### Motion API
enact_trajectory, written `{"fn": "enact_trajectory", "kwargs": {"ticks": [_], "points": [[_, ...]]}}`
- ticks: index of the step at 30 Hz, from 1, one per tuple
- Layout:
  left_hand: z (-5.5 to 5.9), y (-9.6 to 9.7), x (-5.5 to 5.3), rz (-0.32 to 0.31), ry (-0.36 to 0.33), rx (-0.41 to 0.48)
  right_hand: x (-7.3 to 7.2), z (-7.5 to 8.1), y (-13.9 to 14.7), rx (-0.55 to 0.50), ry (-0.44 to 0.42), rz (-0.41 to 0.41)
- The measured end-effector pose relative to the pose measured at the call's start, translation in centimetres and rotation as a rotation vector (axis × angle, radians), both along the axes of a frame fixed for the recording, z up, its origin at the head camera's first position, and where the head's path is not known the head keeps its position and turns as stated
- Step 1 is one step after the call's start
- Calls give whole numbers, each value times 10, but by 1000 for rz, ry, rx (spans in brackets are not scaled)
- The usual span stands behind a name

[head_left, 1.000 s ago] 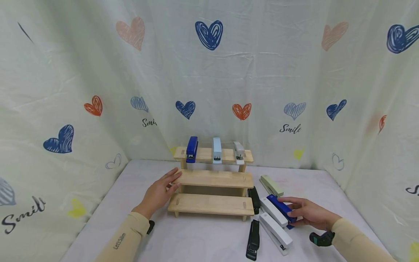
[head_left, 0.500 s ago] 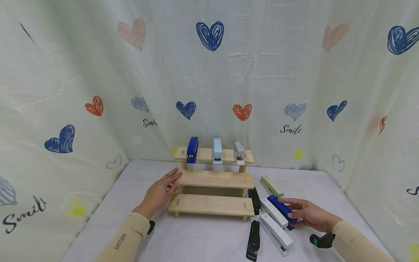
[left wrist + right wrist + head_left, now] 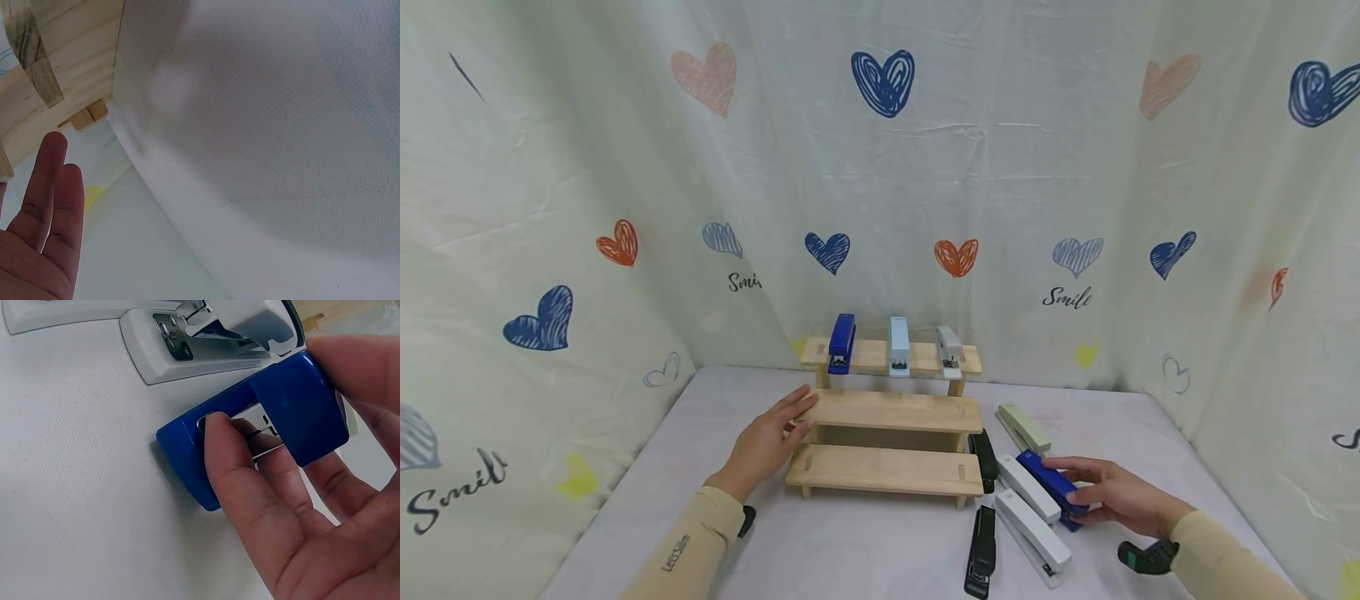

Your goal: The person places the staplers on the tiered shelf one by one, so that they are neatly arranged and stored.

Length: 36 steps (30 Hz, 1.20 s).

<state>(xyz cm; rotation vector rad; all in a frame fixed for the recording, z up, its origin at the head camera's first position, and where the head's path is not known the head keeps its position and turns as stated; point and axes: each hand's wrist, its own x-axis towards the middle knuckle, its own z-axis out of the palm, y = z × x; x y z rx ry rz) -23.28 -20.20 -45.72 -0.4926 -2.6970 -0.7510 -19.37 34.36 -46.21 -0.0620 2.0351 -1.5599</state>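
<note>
My right hand (image 3: 1123, 498) grips a blue stapler (image 3: 1051, 485) on the table, right of the wooden rack. Close up in the right wrist view, thumb and fingers curl round the two ends of that stapler's jaw side, one fingertip in the gap over its base (image 3: 187, 447). Beside it lie two white staplers (image 3: 1033, 533) and a pale green stapler (image 3: 1024, 427). My left hand (image 3: 766, 437) rests at the left end of the rack's middle shelf (image 3: 891, 411), fingers extended. The left wrist view shows two straight fingers (image 3: 47, 194) near the wooden boards.
On the rack's top shelf (image 3: 871, 354) stand a dark blue stapler (image 3: 842, 343), a light blue stapler (image 3: 898, 346) and a grey-white stapler (image 3: 949, 350). One black stapler (image 3: 981, 552) lies in front, another black stapler (image 3: 982, 460) against the rack's right side. A curtain (image 3: 1015, 167) hangs behind.
My right hand has shifted slightly right with the blue stapler, which now lies a little farther from the white stapler beside it. The left hand stays in place on the rack.
</note>
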Motion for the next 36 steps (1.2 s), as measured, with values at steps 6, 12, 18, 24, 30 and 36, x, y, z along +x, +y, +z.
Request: {"fn": "enact_trajectory", "kwargs": {"ticks": [6,12,18,24,30,36], "points": [[-1,0,-1,-1,-10,3,3,5,5,25,23,10],[-1,-1,-2,-4,-21,-1,7,9,10,27,24,25],[-1,-1,-1,-5,-2,4,12,14,18,36,38,59],[-2,-1,0,-9,2,7,13,26,24,19,52,91],[-1,-1,1,-16,11,6,11,43,21,12,87,99],[2,-1,1,-16,-9,8,7,59,9,2,113,102]]}}
